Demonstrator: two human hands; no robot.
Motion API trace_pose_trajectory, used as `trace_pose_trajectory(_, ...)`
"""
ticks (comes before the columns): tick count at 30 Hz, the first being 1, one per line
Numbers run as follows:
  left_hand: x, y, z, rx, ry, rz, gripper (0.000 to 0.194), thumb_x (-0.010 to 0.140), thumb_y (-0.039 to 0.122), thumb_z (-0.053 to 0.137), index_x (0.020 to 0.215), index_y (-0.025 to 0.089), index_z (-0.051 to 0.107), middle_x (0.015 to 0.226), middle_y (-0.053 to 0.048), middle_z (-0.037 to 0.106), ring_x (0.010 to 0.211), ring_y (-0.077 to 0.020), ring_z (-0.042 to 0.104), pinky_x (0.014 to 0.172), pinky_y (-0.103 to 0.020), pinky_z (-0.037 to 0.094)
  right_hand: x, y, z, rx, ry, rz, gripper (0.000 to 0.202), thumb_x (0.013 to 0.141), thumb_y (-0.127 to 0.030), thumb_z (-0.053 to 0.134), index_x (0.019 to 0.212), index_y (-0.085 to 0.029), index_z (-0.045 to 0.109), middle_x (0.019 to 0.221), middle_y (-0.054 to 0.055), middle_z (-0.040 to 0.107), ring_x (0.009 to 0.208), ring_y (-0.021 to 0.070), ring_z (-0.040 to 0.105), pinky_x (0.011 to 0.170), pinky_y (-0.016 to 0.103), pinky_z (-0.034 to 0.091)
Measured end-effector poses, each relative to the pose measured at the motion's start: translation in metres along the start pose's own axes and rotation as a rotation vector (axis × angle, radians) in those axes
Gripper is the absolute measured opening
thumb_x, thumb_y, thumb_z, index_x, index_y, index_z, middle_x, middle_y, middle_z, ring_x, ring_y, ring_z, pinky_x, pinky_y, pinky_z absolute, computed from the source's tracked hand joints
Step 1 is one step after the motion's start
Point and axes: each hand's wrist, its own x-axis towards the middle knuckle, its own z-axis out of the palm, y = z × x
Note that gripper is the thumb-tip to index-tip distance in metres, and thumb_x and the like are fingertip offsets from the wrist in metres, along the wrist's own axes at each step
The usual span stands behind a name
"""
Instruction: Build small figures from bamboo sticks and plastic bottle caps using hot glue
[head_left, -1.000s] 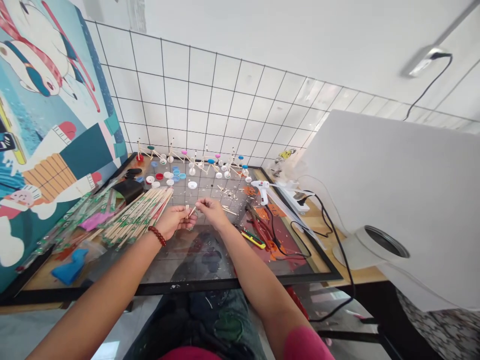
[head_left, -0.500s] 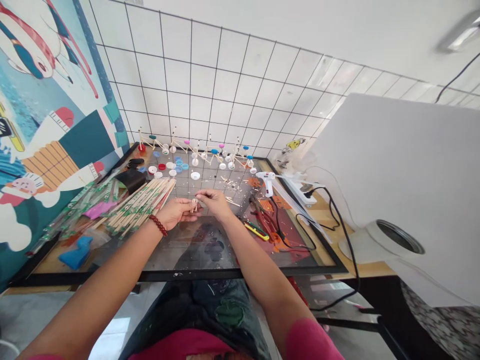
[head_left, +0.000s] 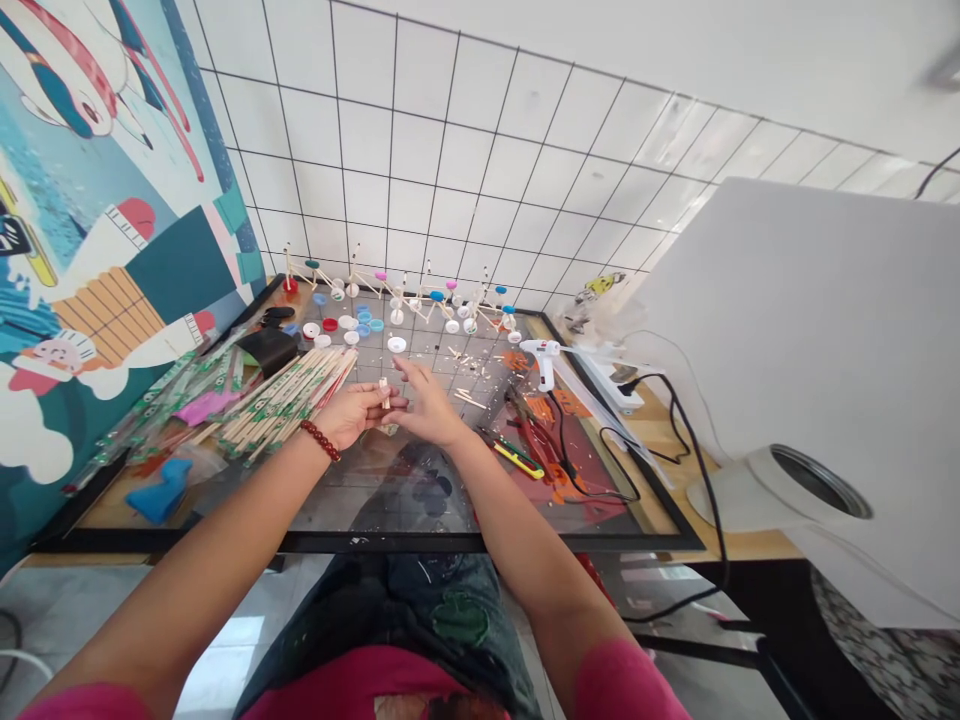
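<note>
The left hand [head_left: 356,412] is nearly closed, thumb against fingers, pinching short pale wooden pieces [head_left: 385,392] that stand up over the middle of the table. The right hand [head_left: 429,405] is opened wide just beside it, its thumb and fingers parted on the near side of those pieces — the thumb tip comes close to the left fingertips, and whether they touch I cannot tell. A bracelet of dark red beads [head_left: 321,441] circles the left wrist.

Just beyond the fingers lies a white cap [head_left: 396,344]; to its right, a few loose sticks [head_left: 469,398] lie near the right hand among wood crumbs. Close on the left, a fan of sticks [head_left: 285,412] in printed wrappers hems in the left wrist. On the right, a yellow knife [head_left: 517,458], red-handled pliers [head_left: 534,435] and a white glue gun [head_left: 544,362] bound the sideways room.

Toward the body there is more space: a broad stretch of grey tabletop [head_left: 322,505], flecked with bits, runs to the black frame [head_left: 637,542] along the front edge. Near the back edge, small stick figures [head_left: 436,296] with round caps stand in a row — behind them rises the wire grid [head_left: 394,105].
</note>
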Motion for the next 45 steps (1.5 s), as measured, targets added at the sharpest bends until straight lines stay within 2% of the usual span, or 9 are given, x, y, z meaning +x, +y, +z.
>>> trace_pose_trajectory(4,-0.003,0.000,0.003,-0.036,0.005,0.003,0.014,0.099,0.009,0.080,0.086,0.011,0.078,0.084,-0.014,0.085,0.067,-0.0171,0.075,0.075,-0.030,0.063,-0.003,-0.007,0.003,-0.205,-0.015,-0.020,0.098,0.083,-0.017,0.086,0.172,-0.017,0.047,0.169,0.023,0.055,0.142,0.0328,0.063,0.129,0.050,0.048)
trace_pose_trajectory(11,-0.004,-0.004,0.011,-0.062,0.028,0.014,0.031,0.103,0.005,0.073,0.073,0.013,0.074,0.073,-0.007,0.080,0.064,-0.0137,0.071,0.074,-0.028,0.062,-0.007,-0.015,0.004,-0.322,-0.028,-0.020,0.089,0.087,-0.012,0.073,0.171,-0.012,0.046,0.165,0.023,0.061,0.137,0.0324,0.066,0.125,0.051,0.048)
trace_pose_trajectory(18,-0.005,-0.001,0.010,-0.077,0.032,-0.007,0.031,0.106,0.004,0.067,0.077,0.011,0.077,0.072,-0.010,0.080,0.066,-0.0152,0.072,0.068,-0.025,0.057,-0.004,-0.010,0.004,-0.301,0.004,-0.016,0.108,0.081,-0.028,0.091,0.177,-0.031,0.040,0.169,0.019,0.058,0.141,0.0364,0.066,0.125,0.057,0.048)
trace_pose_trajectory(25,-0.006,-0.001,0.011,-0.109,0.024,-0.027,0.038,0.106,0.004,0.065,0.071,0.011,0.074,0.076,-0.012,0.081,0.062,-0.0151,0.069,0.075,-0.031,0.060,-0.009,-0.024,0.000,-0.484,-0.037,-0.097,0.089,0.093,-0.024,0.081,0.173,-0.010,0.045,0.172,0.026,0.056,0.149,0.0360,0.059,0.130,0.052,0.037)
trace_pose_trajectory(30,-0.002,-0.003,0.010,-0.158,0.044,0.021,0.032,0.105,0.003,0.065,0.076,0.012,0.075,0.083,-0.013,0.083,0.078,-0.0193,0.079,0.080,-0.030,0.064,-0.004,-0.025,-0.008,-0.502,-0.002,-0.082,0.083,0.091,-0.031,0.088,0.167,-0.018,0.057,0.170,0.022,0.060,0.151,0.0372,0.060,0.127,0.052,0.043)
trace_pose_trajectory(33,0.002,-0.003,0.008,-0.192,0.066,0.049,0.026,0.103,0.003,0.067,0.081,0.013,0.075,0.086,-0.010,0.083,0.082,-0.0182,0.082,0.079,-0.027,0.066,0.002,-0.012,-0.036,-0.463,0.034,0.022,0.062,0.091,-0.036,0.091,0.149,-0.025,0.076,0.159,0.016,0.071,0.141,0.0327,0.069,0.118,0.046,0.054)
trace_pose_trajectory(36,0.005,-0.003,0.006,-0.218,0.063,0.047,0.019,0.102,0.004,0.072,0.085,0.012,0.075,0.091,-0.011,0.085,0.084,-0.0193,0.084,0.084,-0.030,0.069,0.001,0.002,-0.076,-0.568,0.113,0.277,0.024,0.099,-0.025,0.079,0.121,-0.027,0.088,0.127,0.013,0.086,0.113,0.0291,0.080,0.104,0.042,0.060)
trace_pose_trajectory(39,0.006,-0.004,0.005,-0.229,0.029,0.047,0.013,0.100,0.006,0.076,0.089,0.012,0.076,0.095,-0.013,0.086,0.088,-0.0212,0.085,0.090,-0.033,0.069,-0.006,0.007,-0.101,-0.686,0.080,0.420,0.019,0.097,-0.016,0.074,0.099,-0.025,0.091,0.106,0.014,0.089,0.106,0.0323,0.082,0.095,0.042,0.060)
trace_pose_trajectory(45,0.009,-0.005,0.004,-0.270,0.059,0.096,0.014,0.103,0.008,0.072,0.090,0.012,0.074,0.091,-0.011,0.085,0.086,-0.0190,0.085,0.089,-0.031,0.069,0.000,-0.007,-0.069,-0.702,-0.093,0.457,0.022,0.101,-0.025,0.072,0.112,-0.027,0.091,0.118,0.011,0.090,0.117,0.0296,0.081,0.097,0.034,0.059)
